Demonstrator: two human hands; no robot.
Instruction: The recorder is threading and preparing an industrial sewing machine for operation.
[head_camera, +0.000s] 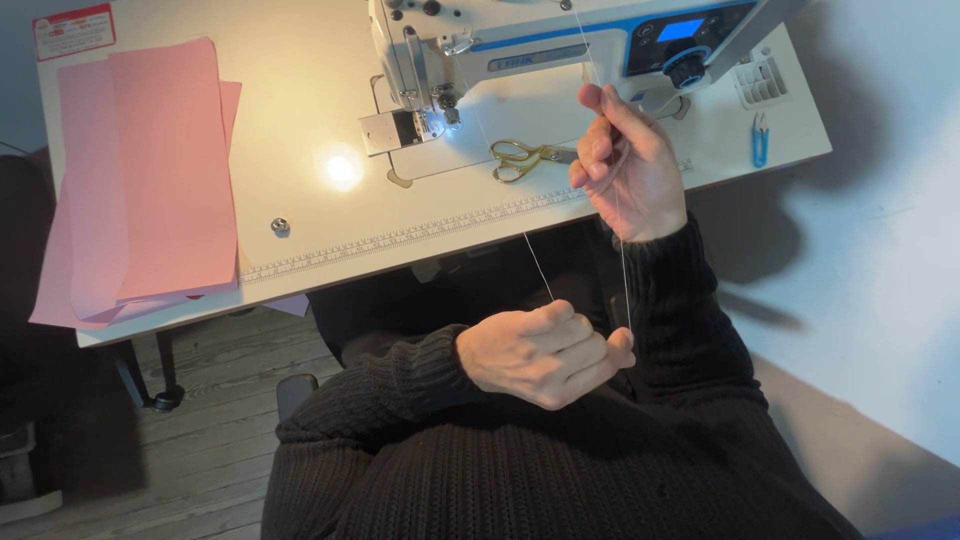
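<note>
Thread (622, 262) drawn off the sewing machine (560, 45) and stretched taut between both hands — left hand (540, 352) fisted around it low over the lap, right hand (625, 165) pinching it higher up. Needle seemingly not yet threaded; pink fabric (150, 170) waiting untouched on the surface (300, 80) — scissors (525, 157) idle beside the machine.

Pink fabric (150, 170), gold scissors (520, 157), white sewing machine (540, 40)
</note>
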